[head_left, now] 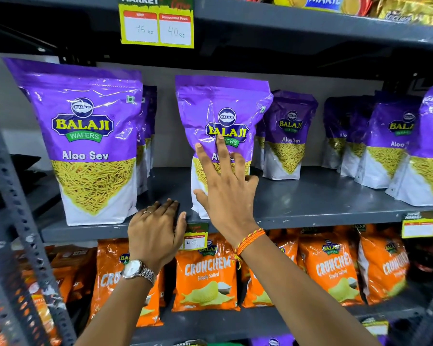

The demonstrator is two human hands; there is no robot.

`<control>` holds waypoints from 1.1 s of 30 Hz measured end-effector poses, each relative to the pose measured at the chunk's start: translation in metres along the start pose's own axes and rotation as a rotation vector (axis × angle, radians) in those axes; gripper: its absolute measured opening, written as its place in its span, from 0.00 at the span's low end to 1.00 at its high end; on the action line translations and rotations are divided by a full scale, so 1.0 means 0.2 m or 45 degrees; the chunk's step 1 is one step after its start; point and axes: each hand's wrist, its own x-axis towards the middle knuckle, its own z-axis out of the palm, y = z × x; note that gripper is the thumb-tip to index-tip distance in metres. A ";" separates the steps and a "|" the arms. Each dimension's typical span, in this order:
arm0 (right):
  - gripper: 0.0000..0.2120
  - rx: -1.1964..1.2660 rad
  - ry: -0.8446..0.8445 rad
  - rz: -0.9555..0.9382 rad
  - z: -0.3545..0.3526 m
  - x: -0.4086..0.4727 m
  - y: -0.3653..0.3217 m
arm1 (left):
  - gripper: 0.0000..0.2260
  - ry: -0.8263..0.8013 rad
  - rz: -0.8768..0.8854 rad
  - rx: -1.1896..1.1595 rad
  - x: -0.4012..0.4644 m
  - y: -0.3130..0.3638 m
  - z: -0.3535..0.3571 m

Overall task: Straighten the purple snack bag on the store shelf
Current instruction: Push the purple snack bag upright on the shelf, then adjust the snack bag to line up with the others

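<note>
Standing near the front edge of the grey shelf [310, 203], the purple snack bag [223, 113] you are straightening sits between a larger-looking bag to its left [85, 136] and a row of the same bags further back on the right [289, 136]; its top leans slightly left and its face is creased. Your right hand [225, 186] lies flat on the bag's front with the fingers spread apart, not clamped on anything, the thumb at the bag's lower left edge; your left hand [158, 228] rests on the shelf lip just beside the bag's base, fingers together and slightly curled, gripping nothing that I can see.

Watch the push: an open palm high on a soft pouch could tip it backwards into the bags behind, or crumple the front further; pressing low at one corner only could swivel it instead of squaring it. The base stands close to the lip, so a sideways drag could slide it off onto the orange crisp packets [205, 275] below; your left hand is well placed to stop that. Mind the price tag [195, 237] clipped under the edge too; a knock from your wrist might loosen it.
</note>
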 end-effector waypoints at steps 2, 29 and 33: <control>0.48 -0.006 0.007 -0.012 0.00 0.00 0.00 | 0.26 0.009 0.003 0.008 0.00 0.00 0.00; 0.36 0.234 0.031 0.244 0.34 0.65 1.26 | 0.25 0.412 0.269 -0.328 0.15 1.14 0.21; 0.39 0.171 -0.105 0.206 0.54 0.67 1.32 | 0.23 0.301 0.198 -0.266 0.17 1.20 0.31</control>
